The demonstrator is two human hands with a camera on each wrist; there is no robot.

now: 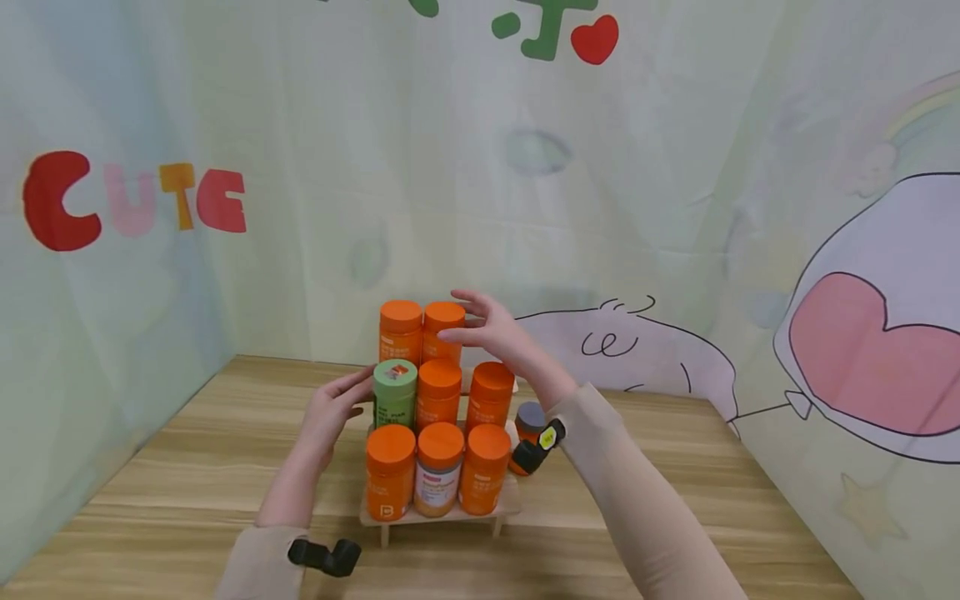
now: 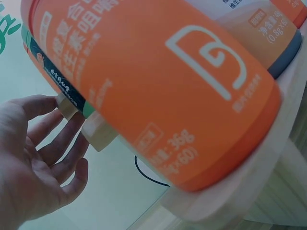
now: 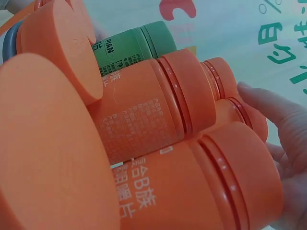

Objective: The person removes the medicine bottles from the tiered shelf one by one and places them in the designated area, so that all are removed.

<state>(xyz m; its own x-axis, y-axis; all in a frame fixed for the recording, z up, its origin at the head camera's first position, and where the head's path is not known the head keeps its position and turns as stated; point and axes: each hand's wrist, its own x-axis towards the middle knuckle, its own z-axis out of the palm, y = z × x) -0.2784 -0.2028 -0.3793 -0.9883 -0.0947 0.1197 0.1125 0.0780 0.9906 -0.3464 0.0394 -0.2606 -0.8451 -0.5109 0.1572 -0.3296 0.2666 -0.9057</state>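
Note:
My left hand [image 1: 330, 412] is beside the green jar [image 1: 394, 392], fingers slightly bent; in the left wrist view its fingertips [image 2: 60, 103] are by the rack's wooden step ends [image 2: 98, 132]. Whether they touch is unclear. My right hand [image 1: 495, 329] reaches over to the back-right orange jar [image 1: 442, 333]. Its thumb extends in front of that jar's lid and its fingers spread behind, partly hidden in the right wrist view. Beside it stands another orange jar [image 1: 401, 329]. Two more orange jars, the centre one [image 1: 438, 396] and the right one [image 1: 491, 400], share the green jar's row.
The stepped wooden rack [image 1: 442, 518] stands on a wood-grain table [image 1: 187, 467]. Its front row holds an orange jar [image 1: 390, 475], a white-labelled jar [image 1: 437, 483] and another orange jar [image 1: 485, 475]. A grey-lidded jar [image 1: 531, 417] stands right of the rack. Printed curtains [image 1: 637, 208] hang behind.

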